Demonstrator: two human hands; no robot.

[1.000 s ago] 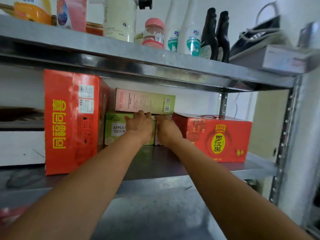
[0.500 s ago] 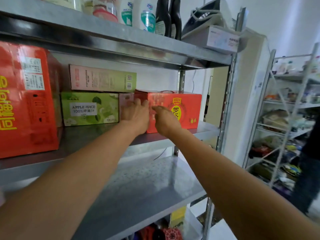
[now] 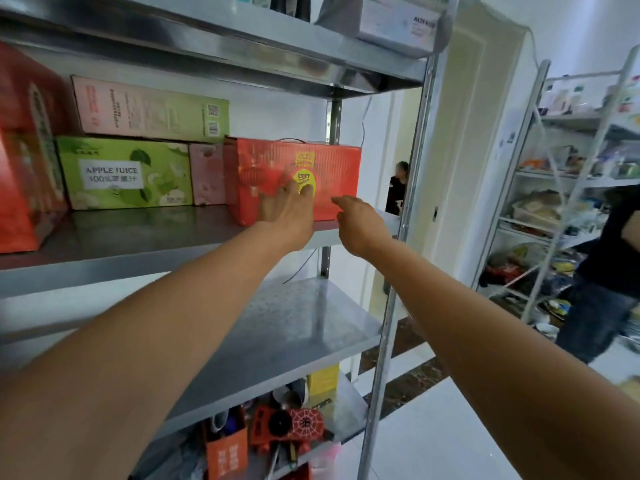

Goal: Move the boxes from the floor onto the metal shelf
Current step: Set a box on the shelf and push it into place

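1. The metal shelf (image 3: 138, 244) fills your view from 9 o'clock to centre. Its middle board carries every box you can see here.
2. The tall red box (image 3: 24, 161) stands at the board's 9 o'clock end, away from your hands.
3. The red box with the yellow label (image 3: 329, 168) sits fully on the board at the row's 3 o'clock end. A second ago your hands were at the small pink box. They have since slid right onto this one.
4. The pink-and-green box (image 3: 149, 109) lies on top of the apple juice box (image 3: 124, 174). The small pink box (image 3: 207, 174) stands between that and the red box.
5. Your left hand (image 3: 287, 213) lies released, fingers spread flat against the red box's front.
6. Your right hand (image 3: 360, 223) is at its 3 o'clock, near the box's lower corner. It is loosely curled and grasps nothing, and I cannot tell whether it touches the box.
7. This looks like a last squaring push, so the floor is probably next.
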